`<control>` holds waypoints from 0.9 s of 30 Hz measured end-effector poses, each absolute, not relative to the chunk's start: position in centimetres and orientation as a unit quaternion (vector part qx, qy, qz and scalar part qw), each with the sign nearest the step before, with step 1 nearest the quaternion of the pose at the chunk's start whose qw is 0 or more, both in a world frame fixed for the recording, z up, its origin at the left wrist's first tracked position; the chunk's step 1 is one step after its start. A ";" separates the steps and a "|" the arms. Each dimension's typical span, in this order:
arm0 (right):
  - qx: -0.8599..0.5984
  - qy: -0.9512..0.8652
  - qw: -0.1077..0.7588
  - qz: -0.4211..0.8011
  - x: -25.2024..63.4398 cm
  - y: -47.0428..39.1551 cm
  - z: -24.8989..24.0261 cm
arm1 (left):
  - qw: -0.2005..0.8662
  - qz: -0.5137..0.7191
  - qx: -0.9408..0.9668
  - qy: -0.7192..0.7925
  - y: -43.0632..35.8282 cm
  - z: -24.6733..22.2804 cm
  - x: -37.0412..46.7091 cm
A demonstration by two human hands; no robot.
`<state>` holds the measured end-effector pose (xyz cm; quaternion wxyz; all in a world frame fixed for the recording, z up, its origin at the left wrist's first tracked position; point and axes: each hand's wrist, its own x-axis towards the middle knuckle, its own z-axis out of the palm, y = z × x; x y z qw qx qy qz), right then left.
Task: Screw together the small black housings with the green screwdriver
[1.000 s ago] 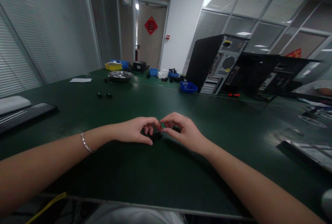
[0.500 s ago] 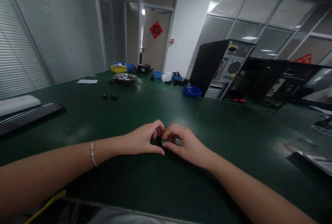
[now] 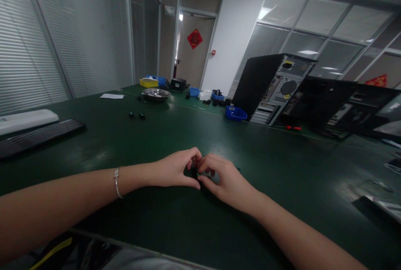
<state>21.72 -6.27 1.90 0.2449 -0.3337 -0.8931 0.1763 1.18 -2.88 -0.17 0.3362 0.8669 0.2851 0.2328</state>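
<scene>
I find the small green-and-black piece (image 3: 198, 174) now mostly hidden, pinched in the right grip (image 3: 224, 176) beside the spread left grip (image 3: 173, 170), making its handling harder to judge.

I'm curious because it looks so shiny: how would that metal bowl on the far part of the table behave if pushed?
The bowl would probably slide rather than tip, being low and wide. Its shiny metal suggests it is stiff and unlikely to shatter.
</scene>
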 end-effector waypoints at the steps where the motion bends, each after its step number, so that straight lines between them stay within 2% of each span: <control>1: -0.332 -0.895 0.242 0.171 21.7 -6.3 1.9 | 0.335 0.232 0.868 0.285 -2.9 -0.1 1.2; 22: -0.306 -0.943 0.123 0.048 21.1 -7.0 3.0 | 0.327 0.236 0.871 0.281 -3.0 -0.2 1.3; 27: -0.304 -0.944 0.116 0.052 21.0 -7.0 3.3 | 0.320 0.235 0.875 0.278 -3.0 -0.2 1.3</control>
